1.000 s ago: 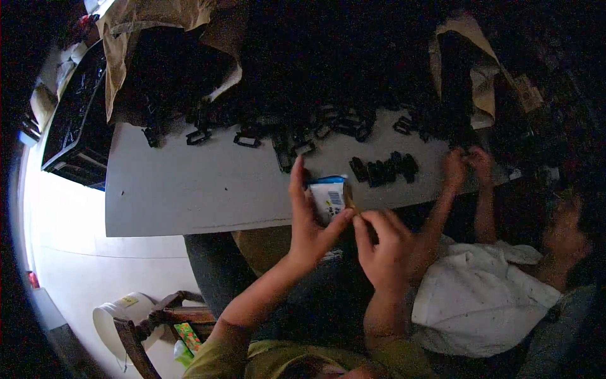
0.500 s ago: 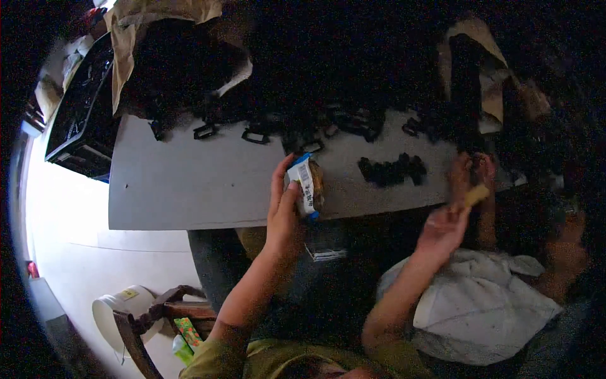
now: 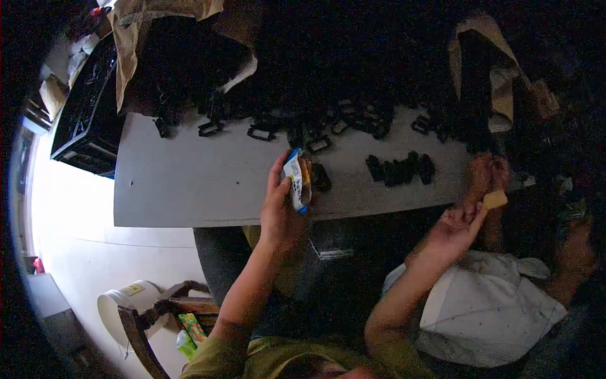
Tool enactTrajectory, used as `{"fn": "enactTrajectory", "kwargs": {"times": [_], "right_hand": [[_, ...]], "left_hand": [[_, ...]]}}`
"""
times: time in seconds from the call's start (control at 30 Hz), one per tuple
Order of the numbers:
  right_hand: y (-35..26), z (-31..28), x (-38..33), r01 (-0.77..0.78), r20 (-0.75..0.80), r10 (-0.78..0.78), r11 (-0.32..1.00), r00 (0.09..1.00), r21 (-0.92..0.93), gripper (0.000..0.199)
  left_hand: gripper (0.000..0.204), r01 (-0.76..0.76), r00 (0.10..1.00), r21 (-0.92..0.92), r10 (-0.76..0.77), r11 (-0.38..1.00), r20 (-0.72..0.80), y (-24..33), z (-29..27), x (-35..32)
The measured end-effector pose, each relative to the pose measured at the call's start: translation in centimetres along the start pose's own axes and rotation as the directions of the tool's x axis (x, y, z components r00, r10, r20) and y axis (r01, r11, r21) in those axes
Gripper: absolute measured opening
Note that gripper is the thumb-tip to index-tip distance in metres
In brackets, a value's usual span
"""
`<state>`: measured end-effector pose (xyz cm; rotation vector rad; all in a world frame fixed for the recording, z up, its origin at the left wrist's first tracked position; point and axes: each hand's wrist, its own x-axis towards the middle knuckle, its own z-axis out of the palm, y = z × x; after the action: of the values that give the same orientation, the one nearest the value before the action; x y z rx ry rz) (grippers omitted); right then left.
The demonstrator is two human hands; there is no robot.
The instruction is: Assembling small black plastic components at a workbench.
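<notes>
Since half a second ago the left hand [image 3: 278, 211] has barely shifted: it is still raised over the near edge of the counter [image 3: 189, 189], fingers wrapped round an opened snack packet [image 3: 295, 180] with a biscuit showing at its 3 o'clock side. The right hand [image 3: 454, 230] has dropped slightly toward 5 o'clock and now pinches a tan biscuit [image 3: 495, 200] at its fingertips, off the counter's near edge and just beside another person's hands [image 3: 487, 174] at 12 o'clock of it. A row of black clips [image 3: 401, 169] lies on the counter between the two hands; more clips [image 3: 262, 132] line the far edge. From the packet toward 9 o'clock the grey counter surface is bare up to its left edge.
</notes>
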<state>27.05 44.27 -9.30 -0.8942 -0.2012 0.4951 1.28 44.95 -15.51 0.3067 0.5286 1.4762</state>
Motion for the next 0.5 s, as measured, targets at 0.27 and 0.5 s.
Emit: {"fn": "enactTrajectory", "kwargs": {"times": [0.27, 0.5], "right_hand": [[0.6, 3.0, -10.3, 0.589, 0.842, 0.149, 0.651, 0.519, -0.478, 0.016], [-1.3, 4.9, -13.8, 0.728, 0.925, 0.16, 0.576, 0.345, -0.372, 0.012]], "left_hand": [[0.052, -0.021, 0.999, -0.114, 0.025, 0.993, 0.031, 0.1, 0.9, -1.2], [0.052, -0.092, 0.995, -0.161, 0.098, 0.983, 0.026, 1.1, 0.7, -2.5]]}}
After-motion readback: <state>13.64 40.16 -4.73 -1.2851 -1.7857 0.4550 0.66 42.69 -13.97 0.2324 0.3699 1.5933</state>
